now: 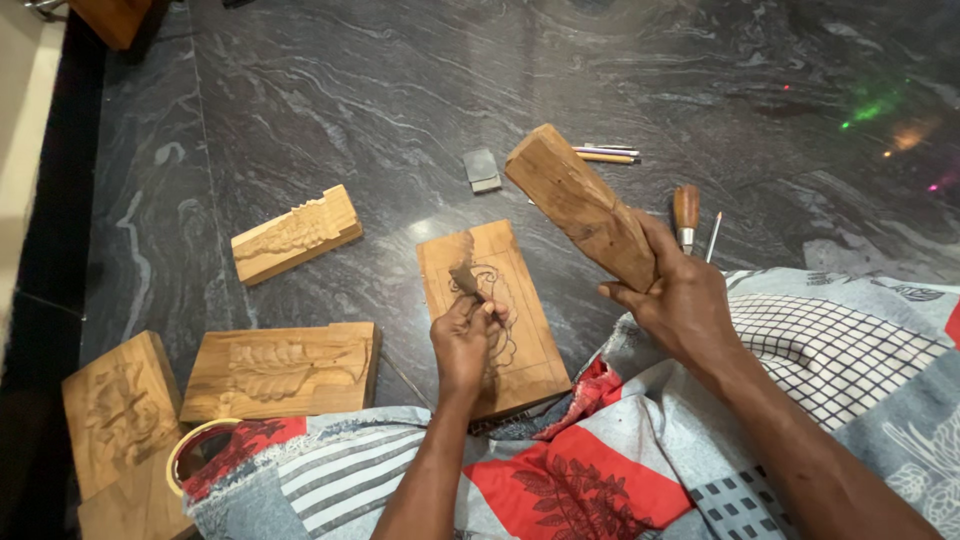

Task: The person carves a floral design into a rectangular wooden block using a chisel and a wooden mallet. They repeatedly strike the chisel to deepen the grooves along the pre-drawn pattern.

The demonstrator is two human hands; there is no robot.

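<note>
My left hand [465, 335] grips a chisel [465, 280] whose blade rests on a flat wooden panel [535, 330] with a drawn floral outline, lying on the dark stone floor in front of me. My right hand [680, 300] holds a thick wooden block [580, 205] by its lower end, raised and tilted up to the left above the panel, like a mallet. A patterned cloth [600, 470] in red, grey and white covers my lap under both forearms.
Carved wooden pieces lie to the left: a small one [295, 235], a leaf relief [280, 372], another panel [120, 415]. A grey sharpening stone [482, 168], pencils [605, 153], a wooden-handled tool [686, 215] and a thin tool [713, 237] lie beyond. A tape ring [190, 445] is at lower left.
</note>
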